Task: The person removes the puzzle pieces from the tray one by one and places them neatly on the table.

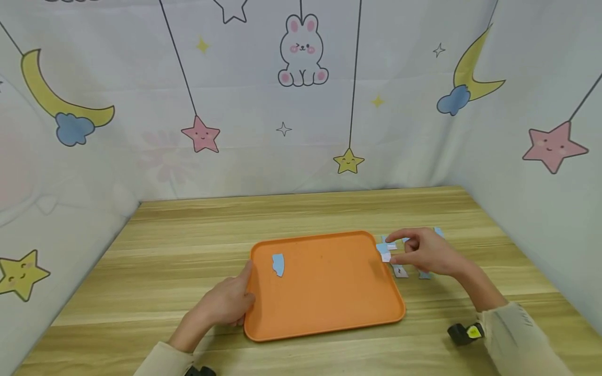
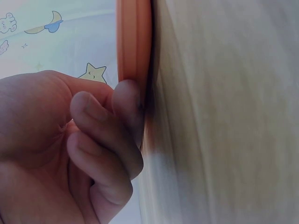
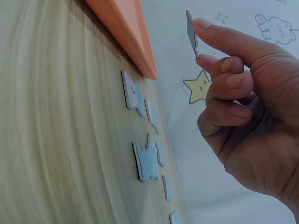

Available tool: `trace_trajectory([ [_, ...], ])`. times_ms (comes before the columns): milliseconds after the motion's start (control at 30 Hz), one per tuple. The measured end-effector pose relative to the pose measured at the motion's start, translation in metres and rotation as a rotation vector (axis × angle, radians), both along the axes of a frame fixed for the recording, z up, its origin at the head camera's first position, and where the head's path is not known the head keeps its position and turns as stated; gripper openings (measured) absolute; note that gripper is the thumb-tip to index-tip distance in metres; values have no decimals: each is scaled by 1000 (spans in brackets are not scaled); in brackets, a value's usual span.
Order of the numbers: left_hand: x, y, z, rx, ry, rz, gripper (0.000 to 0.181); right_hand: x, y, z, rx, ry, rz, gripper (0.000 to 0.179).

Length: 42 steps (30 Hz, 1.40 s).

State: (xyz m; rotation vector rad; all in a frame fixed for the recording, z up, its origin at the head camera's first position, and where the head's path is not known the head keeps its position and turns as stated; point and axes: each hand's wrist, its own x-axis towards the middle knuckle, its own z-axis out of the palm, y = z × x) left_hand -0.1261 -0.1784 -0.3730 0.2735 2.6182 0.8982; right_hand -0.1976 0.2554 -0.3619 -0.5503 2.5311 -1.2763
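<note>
My right hand (image 1: 427,251) pinches a puzzle piece (image 1: 383,250), light blue and white, between thumb and index finger. In the right wrist view that piece (image 3: 192,35) is seen nearly edge-on, raised above the table. Its place in the head view overlaps the right rim of an orange tray (image 1: 324,297). At the tray's left side, my left hand (image 1: 229,300) holds the rim, with its other fingers curled below it. One light blue puzzle piece (image 1: 278,265) with a curved edge lies inside the tray, toward the left.
Several more puzzle pieces lie on the wooden table right of the tray, among them a white and blue one (image 1: 400,271) and a blue one (image 3: 147,161). A printed cloth (image 1: 254,94) hangs behind the table and along its sides.
</note>
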Motion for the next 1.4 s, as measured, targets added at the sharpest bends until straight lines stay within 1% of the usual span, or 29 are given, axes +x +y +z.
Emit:
trace_trajectory([
  [233, 1, 0, 0, -8, 19, 12, 75, 1, 13, -1, -9, 1, 0, 44],
  [467, 1, 0, -1, -14, 25, 23, 75, 1, 21, -4, -28, -29, -25, 49],
  [667, 0, -1, -3, -3, 26, 9, 75, 0, 28, -8, -40, -43, -39, 47],
  [900, 0, -2, -3, -6, 25, 3, 74, 0, 41, -11, -16, -27, -76, 48],
  [1167, 0, -1, -1, 0, 23, 4, 74, -1, 54, -10, -9, 9, -85, 44],
  [1400, 0, -1, -1, 0, 20, 0, 74, 0, 66, -10, 22, -4, -106, 44],
])
